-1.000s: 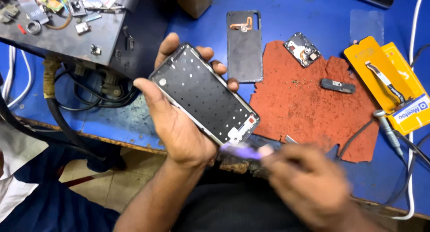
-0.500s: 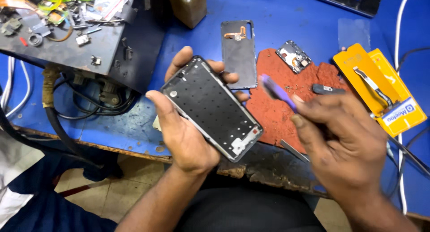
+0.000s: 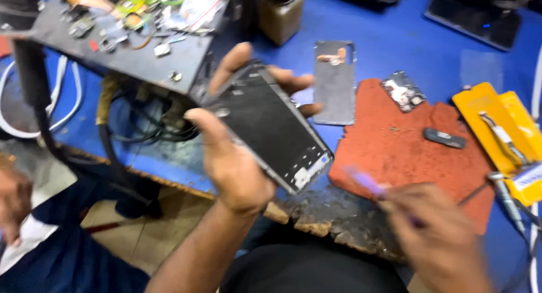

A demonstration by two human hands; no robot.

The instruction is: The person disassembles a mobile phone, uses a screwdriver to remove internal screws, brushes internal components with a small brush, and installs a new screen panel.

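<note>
My left hand (image 3: 231, 163) grips a black phone frame (image 3: 274, 129) by its long edges, holding it tilted above the near edge of the blue table (image 3: 395, 38). My right hand (image 3: 437, 236) is low at the right and blurred, closed on a thin purple tool (image 3: 367, 183) whose tip points up and left toward the frame's lower corner, a short gap away. A worn red mat (image 3: 395, 146) lies under the tool.
On the red mat lie a small circuit board (image 3: 403, 92) and a small black part (image 3: 445, 138). A grey back panel (image 3: 335, 84) lies beyond the frame. Yellow tool packs (image 3: 497, 129) sit at right, a cluttered dark box (image 3: 130, 38) and a brown bottle (image 3: 280, 11) at the back left.
My right hand dropped from above the red mat to the table's near edge, taking the purple tool with it. The left hand kept hold of the frame and shifted slightly.
</note>
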